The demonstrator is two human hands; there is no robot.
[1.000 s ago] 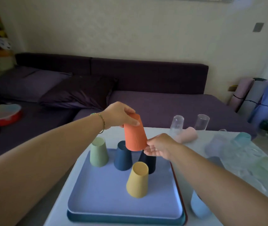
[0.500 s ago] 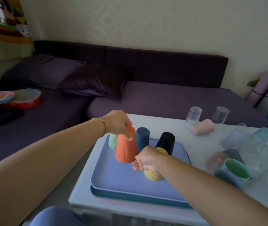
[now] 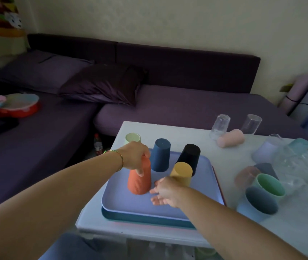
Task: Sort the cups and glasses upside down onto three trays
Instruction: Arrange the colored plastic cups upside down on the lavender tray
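left hand [image 3: 134, 156] clamped over the closed base of the orange cup [image 3: 139, 180], thumb down the ribbed wall, cup upside down with its rim on or just at the floor of the lilac tray [image 3: 202, 201], near the left front of it; contact at the rim too fine to settle. right hand [image 3: 165, 190] loose and grasping nothing, fingers spread just beside the cup's lower right, hovering over the tray. four more ribbed cups inverted behind: pale green cup [image 3: 132, 137] at the far left, navy cup [image 3: 160, 154], black cup [image 3: 189, 156] leaning a little, yellow cup [image 3: 181, 173] nearest the right hand. tray stacked on a teal tray [image 3: 140, 216], with a red edge [image 3: 217, 177] of a third showing along the right. off to the right on the white table [image 3: 187, 132], still unsorted: mint cup [image 3: 269, 184] and blue cup [image 3: 260, 201] mouth up or tipped, pink cup [image 3: 231, 137] on its side, two clear glasses [image 3: 220, 126] at the back, more clear ware blurred further right. likely light, stiff plastic in the cups, ribbing good for grip, easy to pinch at the base or wrap round the wall; tapered and top-narrow once flipped, so easy to nudge over. glasses probably heavier, smooth and breakable, better taken round the middle and set down gently, clear of neighbours.
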